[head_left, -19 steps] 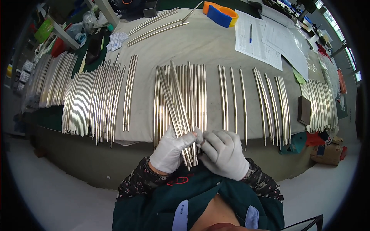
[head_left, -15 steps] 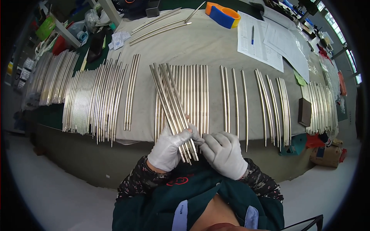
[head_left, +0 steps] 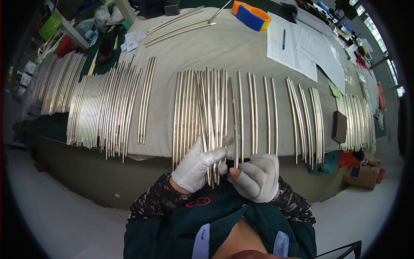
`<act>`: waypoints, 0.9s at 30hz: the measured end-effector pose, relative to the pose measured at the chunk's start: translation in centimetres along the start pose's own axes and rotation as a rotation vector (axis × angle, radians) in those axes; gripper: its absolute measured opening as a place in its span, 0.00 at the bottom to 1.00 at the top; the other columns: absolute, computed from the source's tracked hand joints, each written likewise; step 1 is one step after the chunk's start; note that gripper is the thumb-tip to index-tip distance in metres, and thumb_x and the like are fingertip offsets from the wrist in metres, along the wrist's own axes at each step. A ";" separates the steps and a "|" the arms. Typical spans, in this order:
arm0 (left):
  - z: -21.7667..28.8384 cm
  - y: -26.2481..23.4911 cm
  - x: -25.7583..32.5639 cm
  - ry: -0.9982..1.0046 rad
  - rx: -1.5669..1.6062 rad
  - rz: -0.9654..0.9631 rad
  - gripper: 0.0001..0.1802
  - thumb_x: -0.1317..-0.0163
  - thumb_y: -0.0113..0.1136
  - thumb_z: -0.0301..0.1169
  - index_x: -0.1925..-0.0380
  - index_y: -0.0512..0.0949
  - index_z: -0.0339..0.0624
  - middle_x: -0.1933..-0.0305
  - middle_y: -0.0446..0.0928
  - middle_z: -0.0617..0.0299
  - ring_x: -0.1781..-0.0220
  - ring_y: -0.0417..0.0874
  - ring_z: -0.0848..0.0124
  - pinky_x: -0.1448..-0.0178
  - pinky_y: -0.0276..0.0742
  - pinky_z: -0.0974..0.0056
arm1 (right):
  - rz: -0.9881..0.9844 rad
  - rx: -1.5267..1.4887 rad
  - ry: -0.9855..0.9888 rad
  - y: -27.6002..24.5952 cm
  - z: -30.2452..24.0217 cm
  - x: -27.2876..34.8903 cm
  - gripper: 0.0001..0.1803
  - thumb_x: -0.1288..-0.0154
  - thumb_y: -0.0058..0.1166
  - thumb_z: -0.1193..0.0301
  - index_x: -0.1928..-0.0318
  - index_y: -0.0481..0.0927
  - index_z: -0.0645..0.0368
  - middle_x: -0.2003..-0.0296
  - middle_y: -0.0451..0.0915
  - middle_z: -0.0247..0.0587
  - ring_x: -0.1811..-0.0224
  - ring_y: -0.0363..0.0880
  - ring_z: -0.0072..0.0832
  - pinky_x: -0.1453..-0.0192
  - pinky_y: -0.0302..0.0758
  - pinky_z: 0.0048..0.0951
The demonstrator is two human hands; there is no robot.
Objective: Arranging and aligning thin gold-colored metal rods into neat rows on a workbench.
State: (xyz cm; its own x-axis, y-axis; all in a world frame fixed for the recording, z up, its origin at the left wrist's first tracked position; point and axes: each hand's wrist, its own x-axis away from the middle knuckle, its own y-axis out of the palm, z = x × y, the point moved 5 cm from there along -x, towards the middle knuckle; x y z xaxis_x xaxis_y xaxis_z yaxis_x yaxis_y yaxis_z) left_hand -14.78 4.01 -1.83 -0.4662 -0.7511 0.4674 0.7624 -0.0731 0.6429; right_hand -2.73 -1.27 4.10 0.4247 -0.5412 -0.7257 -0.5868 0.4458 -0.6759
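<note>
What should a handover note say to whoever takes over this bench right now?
Left hand: gloved, grip on the near ends of the middle bundle of metal rods.
Right hand: gloved, pinching a single rod at its near end, a bare fingertip showing through the glove.
Things: further rod groups lie in rows across the cloth-covered table; papers with a pen at the far right.
Done or left: cannot tell from this view.
</note>
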 end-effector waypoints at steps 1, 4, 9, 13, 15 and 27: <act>0.2 0.0 0.0 0.022 -0.010 0.027 0.20 0.37 0.55 0.26 0.49 0.61 0.34 0.61 0.76 0.55 0.64 0.79 0.69 0.63 0.77 0.65 | 0.001 0.003 -0.001 0.1 0.0 -0.6 0.17 0.54 0.64 0.73 0.60 0.76 0.55 0.68 0.72 0.31 0.69 0.70 0.28 0.65 0.69 0.31; 0.8 -0.3 0.5 -0.017 -0.034 0.010 0.20 0.38 0.56 0.26 0.48 0.62 0.36 0.60 0.76 0.56 0.60 0.79 0.70 0.57 0.78 0.66 | -0.214 -0.073 -0.148 1.1 -0.7 -1.2 0.15 0.53 0.63 0.71 0.61 0.77 0.56 0.70 0.75 0.33 0.70 0.72 0.26 0.64 0.71 0.29; 2.0 -2.0 1.1 0.198 -0.048 -0.003 0.16 0.41 0.57 0.24 0.53 0.68 0.39 0.67 0.74 0.60 0.65 0.78 0.70 0.58 0.77 0.64 | -0.201 -0.201 0.027 1.1 -0.1 -1.6 0.26 0.55 0.64 0.63 0.54 0.75 0.59 0.60 0.76 0.38 0.62 0.76 0.31 0.59 0.71 0.32; 4.1 -3.3 1.7 0.326 -0.134 0.130 0.15 0.42 0.54 0.23 0.55 0.67 0.39 0.70 0.70 0.61 0.72 0.73 0.72 0.64 0.76 0.64 | -0.409 -0.135 0.109 3.1 0.0 -1.8 0.32 0.55 0.63 0.61 0.48 0.72 0.60 0.56 0.74 0.40 0.55 0.74 0.34 0.55 0.70 0.34; 4.2 -3.8 1.8 0.320 -0.111 0.131 0.16 0.42 0.54 0.23 0.54 0.66 0.39 0.70 0.69 0.61 0.74 0.71 0.73 0.67 0.75 0.64 | -0.451 -0.126 0.058 3.5 -0.4 -1.8 0.34 0.55 0.62 0.59 0.46 0.71 0.60 0.56 0.73 0.41 0.54 0.74 0.34 0.54 0.70 0.35; 3.7 -3.7 1.8 0.184 -0.041 0.078 0.19 0.42 0.51 0.23 0.49 0.64 0.43 0.67 0.69 0.63 0.79 0.63 0.77 0.72 0.69 0.65 | -0.476 0.156 0.035 5.4 -0.9 -0.1 0.14 0.61 0.60 0.69 0.68 0.75 0.53 0.68 0.70 0.33 0.65 0.71 0.29 0.61 0.69 0.32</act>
State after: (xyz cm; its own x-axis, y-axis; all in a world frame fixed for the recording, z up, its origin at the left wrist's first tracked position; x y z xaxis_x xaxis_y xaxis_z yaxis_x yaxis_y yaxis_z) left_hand -20.09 5.36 -1.16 -0.3182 -0.8627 0.3931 0.8125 -0.0345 0.5820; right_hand -6.57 0.61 0.65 0.5953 -0.7329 -0.3293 -0.2223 0.2436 -0.9440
